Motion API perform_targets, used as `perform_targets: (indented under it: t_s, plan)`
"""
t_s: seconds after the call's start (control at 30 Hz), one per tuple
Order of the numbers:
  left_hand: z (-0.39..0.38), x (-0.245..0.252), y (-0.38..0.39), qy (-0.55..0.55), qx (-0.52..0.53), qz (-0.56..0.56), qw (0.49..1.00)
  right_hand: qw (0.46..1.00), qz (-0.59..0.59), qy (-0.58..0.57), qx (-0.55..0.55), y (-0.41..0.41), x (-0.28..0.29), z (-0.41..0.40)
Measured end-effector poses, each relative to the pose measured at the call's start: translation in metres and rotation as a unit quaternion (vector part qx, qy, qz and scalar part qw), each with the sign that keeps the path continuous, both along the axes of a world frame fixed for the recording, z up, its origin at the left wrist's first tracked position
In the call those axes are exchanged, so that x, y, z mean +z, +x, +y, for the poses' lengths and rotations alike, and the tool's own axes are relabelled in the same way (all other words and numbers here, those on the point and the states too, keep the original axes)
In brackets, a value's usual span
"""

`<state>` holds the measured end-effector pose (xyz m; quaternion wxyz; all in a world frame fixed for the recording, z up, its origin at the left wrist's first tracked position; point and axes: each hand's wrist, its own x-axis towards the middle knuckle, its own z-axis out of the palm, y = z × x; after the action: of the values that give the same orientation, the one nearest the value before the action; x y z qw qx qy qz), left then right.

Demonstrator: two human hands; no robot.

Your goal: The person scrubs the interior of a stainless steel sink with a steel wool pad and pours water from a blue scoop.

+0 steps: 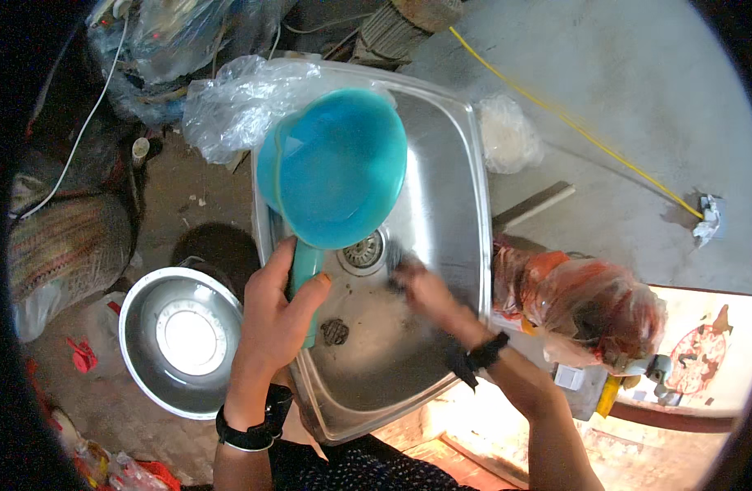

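Note:
My left hand (283, 307) grips the handle of a teal plastic dipper (342, 169), whose round bowl is held over the upper left part of a stainless steel sink (400, 368). Inside the sink, right of the metal drain strainer (361, 251), my right hand (422, 285) is blurred. Its fingers are closed on a small dark scrubber (397, 264), whose exact kind is unclear. A dark round patch (334, 331) lies on the sink's floor below the drain.
A metal basin (180, 344) stands left of the sink. Clear plastic wrap (247, 98) drapes over the sink's upper left corner. Right of the sink are a filled clear bag (508, 134), a wooden stick (538, 205) and red plastic-bagged goods (584, 304). A yellow cord (566, 119) crosses the wall.

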<state>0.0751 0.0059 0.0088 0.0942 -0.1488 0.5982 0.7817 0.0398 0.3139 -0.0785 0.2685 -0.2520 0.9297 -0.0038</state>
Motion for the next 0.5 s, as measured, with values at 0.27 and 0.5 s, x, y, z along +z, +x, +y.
perform_targets:
  t_s: [0.27, 0.5]
  plan:
    - [-0.006, -0.002, 0.002, -0.031, -0.013, 0.025, 0.999, 0.88, -0.133, -0.317, -0.328, -0.001, 0.091, -0.035]
    - [-0.003, -0.003, -0.001, -0.131, -0.04, 0.075, 0.988, 0.872, -0.029, -0.391, -0.292, -0.022, 0.167, -0.081]
